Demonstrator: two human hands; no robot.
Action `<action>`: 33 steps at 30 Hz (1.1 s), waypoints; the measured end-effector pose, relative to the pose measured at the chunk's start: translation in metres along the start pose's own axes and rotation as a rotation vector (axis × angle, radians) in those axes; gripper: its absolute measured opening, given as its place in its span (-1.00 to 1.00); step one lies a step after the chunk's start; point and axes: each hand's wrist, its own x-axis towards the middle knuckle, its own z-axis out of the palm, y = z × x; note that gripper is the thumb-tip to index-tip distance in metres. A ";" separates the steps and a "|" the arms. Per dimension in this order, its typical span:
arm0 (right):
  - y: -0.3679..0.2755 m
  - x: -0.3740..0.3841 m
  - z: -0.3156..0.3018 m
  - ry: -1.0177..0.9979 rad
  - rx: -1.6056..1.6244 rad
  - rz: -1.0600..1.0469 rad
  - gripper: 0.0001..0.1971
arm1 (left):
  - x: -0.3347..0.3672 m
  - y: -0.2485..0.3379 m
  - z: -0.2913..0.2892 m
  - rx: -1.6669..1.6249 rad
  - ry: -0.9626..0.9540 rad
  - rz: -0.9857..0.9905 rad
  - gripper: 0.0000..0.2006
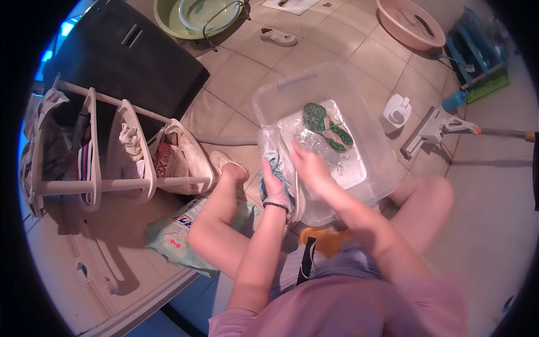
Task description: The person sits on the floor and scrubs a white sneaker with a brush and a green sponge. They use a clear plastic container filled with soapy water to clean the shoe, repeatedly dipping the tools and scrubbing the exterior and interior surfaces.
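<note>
Over the near rim of the clear plastic water tub (359, 121), the left hand (275, 188) clasps a wet teal-laced sneaker (273, 163); right hand (309, 165) presses flat, fingers open. Probably slippery, light; best gripped mid-sole.

Your left forearm rises straight from the lower edge, wrist banded by a dark bracelet, and your left hand (276, 188) closes its fingers in a grip, knuckles toward you. Your right forearm slants in from the lower right; your right hand (309, 167) is blurred, palm down, fingers loosely bent beside the left.
</note>
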 end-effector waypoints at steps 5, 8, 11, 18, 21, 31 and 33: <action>0.010 0.080 -0.012 -0.044 0.246 0.043 -0.57 | 0.000 -0.005 0.019 0.064 0.021 -0.019 -0.38; 0.026 0.005 -0.009 -0.049 0.149 0.006 -0.54 | -0.005 0.002 0.011 0.045 0.030 0.009 -0.38; 0.033 -0.037 -0.009 -0.097 0.079 0.046 -0.55 | -0.004 0.004 0.005 0.081 0.076 0.030 -0.38; -0.020 0.039 -0.019 -0.001 0.051 0.000 -0.56 | -0.001 0.002 0.016 0.085 0.008 -0.007 -0.37; 0.001 0.000 -0.008 -0.161 0.031 0.022 -0.57 | 0.006 0.003 0.007 0.095 0.055 0.035 -0.38; 0.008 -0.004 0.008 -0.014 -0.057 -0.040 -0.58 | -0.001 0.007 0.010 0.073 0.083 -0.060 -0.37; 0.006 0.011 0.005 0.045 -0.116 -0.014 -0.58 | 0.004 -0.004 0.018 0.047 0.072 -0.080 -0.38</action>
